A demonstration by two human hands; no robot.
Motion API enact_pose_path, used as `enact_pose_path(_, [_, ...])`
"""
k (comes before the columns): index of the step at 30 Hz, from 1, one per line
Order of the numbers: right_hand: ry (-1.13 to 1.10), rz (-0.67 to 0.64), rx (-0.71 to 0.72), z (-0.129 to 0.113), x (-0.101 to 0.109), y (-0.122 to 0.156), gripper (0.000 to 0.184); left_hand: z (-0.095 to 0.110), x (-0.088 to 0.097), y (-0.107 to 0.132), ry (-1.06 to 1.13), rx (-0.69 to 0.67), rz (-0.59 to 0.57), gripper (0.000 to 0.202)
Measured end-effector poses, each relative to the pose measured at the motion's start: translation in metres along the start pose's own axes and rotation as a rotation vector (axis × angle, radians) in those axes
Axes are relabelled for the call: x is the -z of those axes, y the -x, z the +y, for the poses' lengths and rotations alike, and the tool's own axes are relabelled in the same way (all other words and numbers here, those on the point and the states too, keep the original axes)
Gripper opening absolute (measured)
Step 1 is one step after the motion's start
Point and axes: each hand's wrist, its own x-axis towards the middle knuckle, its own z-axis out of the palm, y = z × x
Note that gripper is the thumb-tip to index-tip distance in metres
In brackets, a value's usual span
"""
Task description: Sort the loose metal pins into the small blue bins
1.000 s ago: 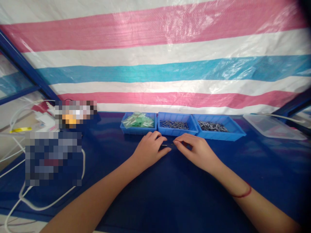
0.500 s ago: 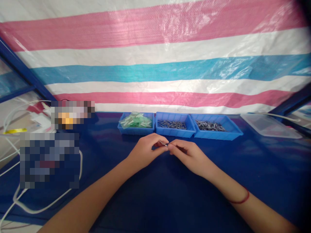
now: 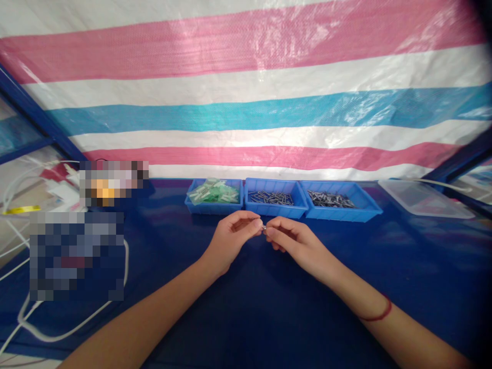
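Note:
A small shiny metal part [image 3: 264, 227] shows between the fingertips of my two hands, above the blue table. My left hand [image 3: 235, 234] pinches it from the left, thumb against forefinger. From the other side my right hand [image 3: 291, 237] pinches it too, its lower fingers curled under. Most of the part is covered by the fingers, so its exact kind cannot be made out. Just beyond the hands stands the middle blue bin [image 3: 275, 209], holding many thin dark metal pins [image 3: 271, 197].
A left blue bin [image 3: 213, 207] holds green-and-clear packets [image 3: 215, 192]. The right blue bin [image 3: 342, 212] has short metal pieces [image 3: 330, 199]. A clear plastic lid [image 3: 426, 199] lies at far right; a white cable [image 3: 73, 335] loops at left. A striped sheet [image 3: 246, 118] hangs behind.
My left fingers have closed further over the thin metal piece, which showed more of its length before. Both hands have shifted slightly, and the right hand's lower fingers now show.

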Motion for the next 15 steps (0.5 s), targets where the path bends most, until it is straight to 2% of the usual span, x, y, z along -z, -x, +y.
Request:
enact_pose_path(5, [0.023,0.025,0.062,-0.001,-0.002,0.0009,0.022,0.0009,-0.0001,0.0003,-0.11,-0.043,0.018,0.026])
enact_pose_path(15, [-0.054,0.208,0.119,0.005,-0.0008,-0.0006,0.018,-0.0039,0.0023,-0.0026,-0.088,-0.021,0.012,0.028])
